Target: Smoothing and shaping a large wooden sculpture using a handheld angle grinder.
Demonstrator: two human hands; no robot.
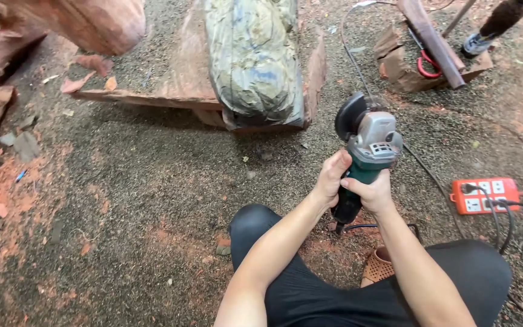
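Note:
I hold a green and grey angle grinder [367,145] in front of me over the gravel ground, its black disc guard pointing up and away. My left hand [332,178] wraps the green body from the left. My right hand [371,192] grips the same body from the right, just below the grey gear head. The grinder's black cord [370,227] drops from its rear end toward my knees. Both my legs in black trousers show at the bottom of the view.
A reddish wooden slab [177,85] carries a bundle wrapped in patterned plastic [252,57] ahead. An orange power strip [485,195] with cables lies right. Carved reddish wood [86,21] looms top left. Wood blocks, a bar and another person's foot [476,42] are top right.

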